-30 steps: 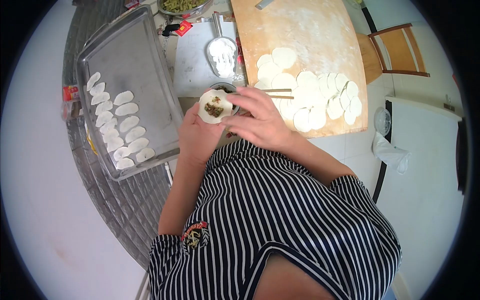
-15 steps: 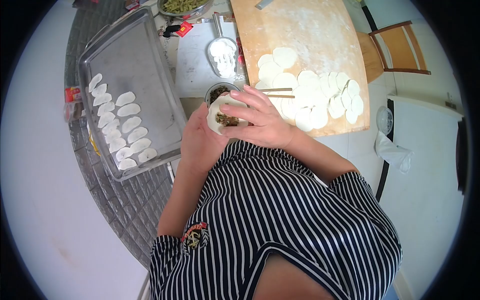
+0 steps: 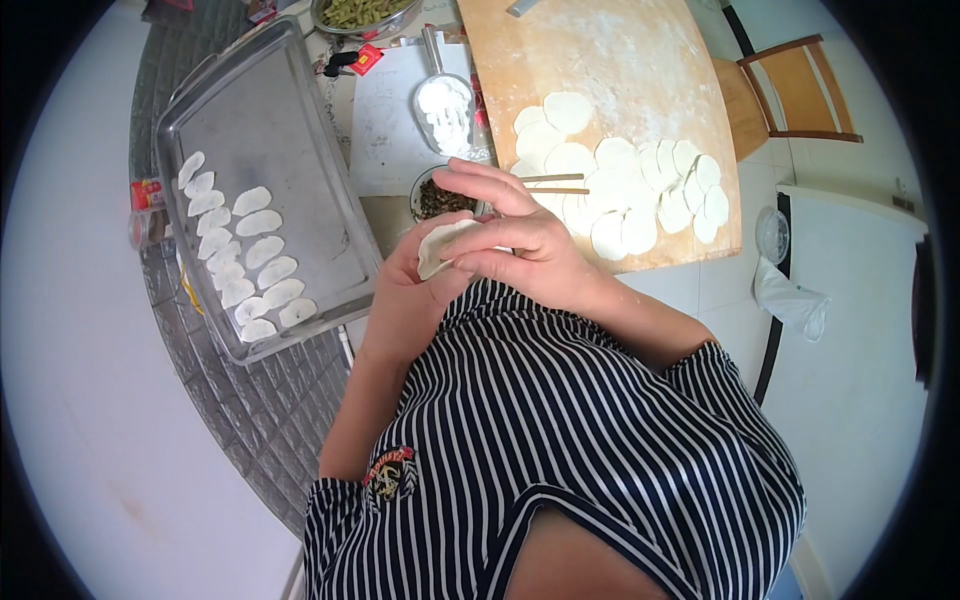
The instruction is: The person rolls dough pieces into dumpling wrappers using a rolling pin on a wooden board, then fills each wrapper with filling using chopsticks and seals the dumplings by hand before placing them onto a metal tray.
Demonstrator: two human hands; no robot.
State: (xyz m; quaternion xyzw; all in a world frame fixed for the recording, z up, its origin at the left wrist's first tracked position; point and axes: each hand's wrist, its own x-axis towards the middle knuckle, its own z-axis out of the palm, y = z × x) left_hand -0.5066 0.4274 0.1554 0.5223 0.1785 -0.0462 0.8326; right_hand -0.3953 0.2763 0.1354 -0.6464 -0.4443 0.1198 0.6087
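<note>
A dumpling, its round wrapper folded over, sits between my two hands in front of my chest. My left hand cradles it from below and the left, fingers curled around it. With thumb and forefinger, my right hand pinches the wrapper's edge, its other fingers raised. The filling inside the dumpling is hidden now. Just beyond my hands stands a bowl of dark minced filling, partly covered by my fingers. Chopsticks lie from the bowl's side across to the wooden board.
To the left, a metal tray holds rows of dumplings. On the right, a wooden board carries many overlapping wrappers. A scoop of flour lies between them. Behind is a bowl of green pieces; a chair stands far right.
The wrapper, open with filling showing before, is now folded over. My right hand has closed its thumb and finger on the edge. More of the filling bowl shows.
</note>
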